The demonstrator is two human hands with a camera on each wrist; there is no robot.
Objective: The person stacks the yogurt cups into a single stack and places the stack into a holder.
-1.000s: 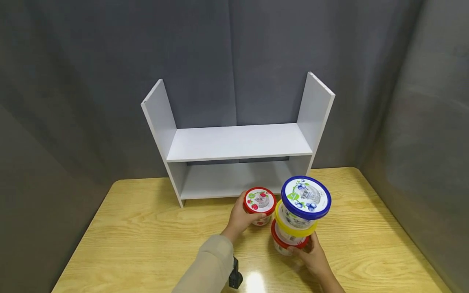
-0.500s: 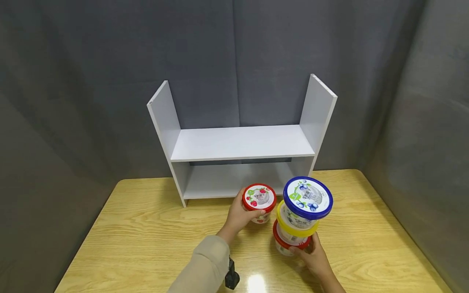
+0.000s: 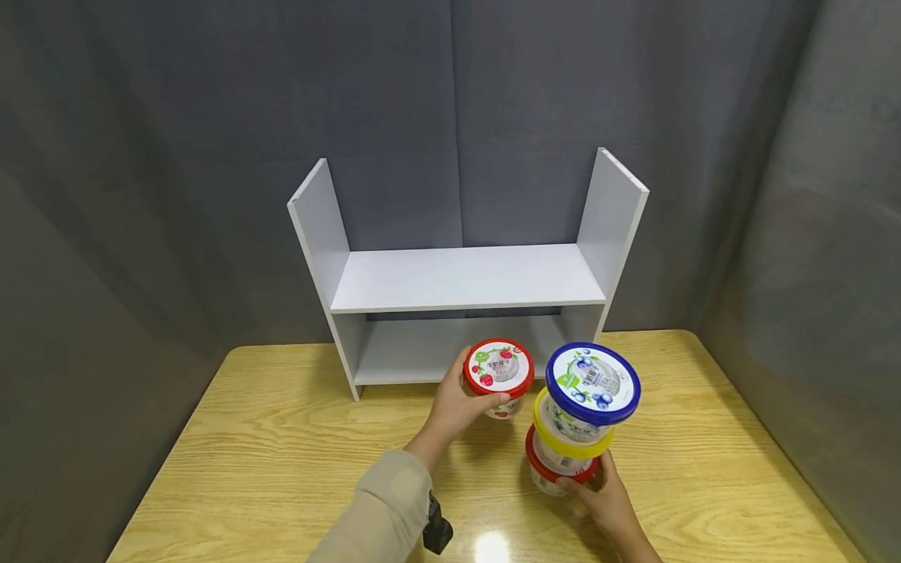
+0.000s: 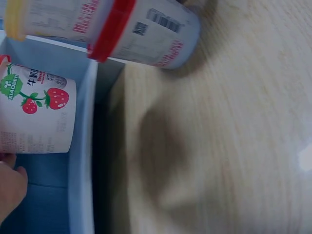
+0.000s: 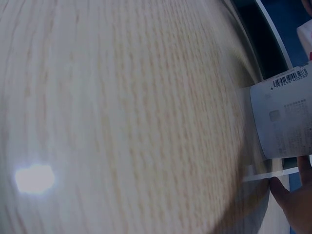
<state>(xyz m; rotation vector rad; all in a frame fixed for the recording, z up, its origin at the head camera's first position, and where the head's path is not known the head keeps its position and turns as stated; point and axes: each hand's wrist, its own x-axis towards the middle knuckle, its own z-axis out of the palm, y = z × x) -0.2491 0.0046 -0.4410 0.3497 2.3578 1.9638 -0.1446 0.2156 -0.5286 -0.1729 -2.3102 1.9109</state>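
My left hand [image 3: 454,403] grips a red-lidded cup [image 3: 500,367] with strawberries printed on it, thumb on the near side below the lid. It is raised off the table, in front of the shelf. To its right, three cups stand in a leaning stack. The blue-lidded cup with blueberries [image 3: 594,385] is on top, the yellow-lidded cup [image 3: 573,448] in the middle, and another red-lidded cup [image 3: 545,478] at the bottom. Around that bottom cup my right hand [image 3: 604,499] holds, thumb in front. The left wrist view shows the strawberry print [image 4: 41,100] and part of my left hand.
A white two-level shelf [image 3: 468,279] stands at the back of the wooden table [image 3: 281,461], its side panels rising above the upper board. Grey curtains [image 3: 176,195] hang behind and at both sides. The lower board [image 3: 415,348] lies just behind the cups.
My left hand has lifted the strawberry cup a little and moved it toward the shelf. The right hand and the stack stay nearly where they were; the head view has shifted slightly.
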